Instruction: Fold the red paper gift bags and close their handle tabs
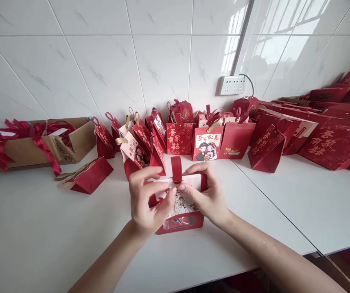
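A red and white gift box (182, 205) with a cartoon couple on its front stands upright on the table before me. A clear window in its lower part shows something inside. A red ribbon loop (177, 169) rises from its top edge. My left hand (147, 203) is curled at the box's left side, thumb and finger closed near the ribbon's base. My right hand (208, 193) grips the top right, its thumb on the front below the ribbon and its fingers behind. The fingertips hide the spot where the ribbon meets the box.
Behind stand several finished-looking red gift boxes (179, 136) with ribbon loops. One red box (92, 175) lies on its side at left. A cardboard carton (74, 142) holds red ribbons. Large red bags (324, 142) stack at right. A power strip (231, 85) is on the tiled wall.
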Demonstrator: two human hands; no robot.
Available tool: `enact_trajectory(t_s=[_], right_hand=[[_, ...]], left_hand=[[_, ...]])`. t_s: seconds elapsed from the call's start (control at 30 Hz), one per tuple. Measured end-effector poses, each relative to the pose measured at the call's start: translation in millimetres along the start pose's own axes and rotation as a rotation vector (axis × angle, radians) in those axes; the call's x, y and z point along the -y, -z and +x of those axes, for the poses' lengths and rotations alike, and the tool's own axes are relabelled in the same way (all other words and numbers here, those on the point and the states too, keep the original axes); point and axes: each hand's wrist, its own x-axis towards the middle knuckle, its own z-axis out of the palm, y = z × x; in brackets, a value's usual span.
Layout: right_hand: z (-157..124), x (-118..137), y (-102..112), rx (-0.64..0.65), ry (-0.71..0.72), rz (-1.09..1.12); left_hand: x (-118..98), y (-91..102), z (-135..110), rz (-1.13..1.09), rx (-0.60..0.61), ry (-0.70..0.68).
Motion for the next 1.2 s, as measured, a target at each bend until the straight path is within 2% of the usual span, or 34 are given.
enact_trajectory(t_s=[0.07, 0.23, 0.83, 0.97, 1.2], right_hand=[[0.1, -0.2, 0.0, -0.002, -0.007, 0.001], [0.7, 0.6, 0.2, -0.002, 0.005, 0.0], [1.6, 1.4, 1.8, 0.029, 0.002, 0.029], [1.8, 1.4, 1.6, 0.032, -0.003, 0.033], [1.4, 1.2, 0.9, 0.018, -0.01, 0.032]], left_hand=[[-0.4, 1.1, -0.4, 0.053, 0.052, -0.049], [-2.6, 3.1, 2.6, 0.041, 0.113, -0.029], [0.1, 3.6, 1.3, -0.009, 0.152, -0.01], [0.7, 2.2, 1.4, -0.056, 0.124, 0.007], [1.7, 1.0, 2.0, -0.046, 0.123, -0.055]])
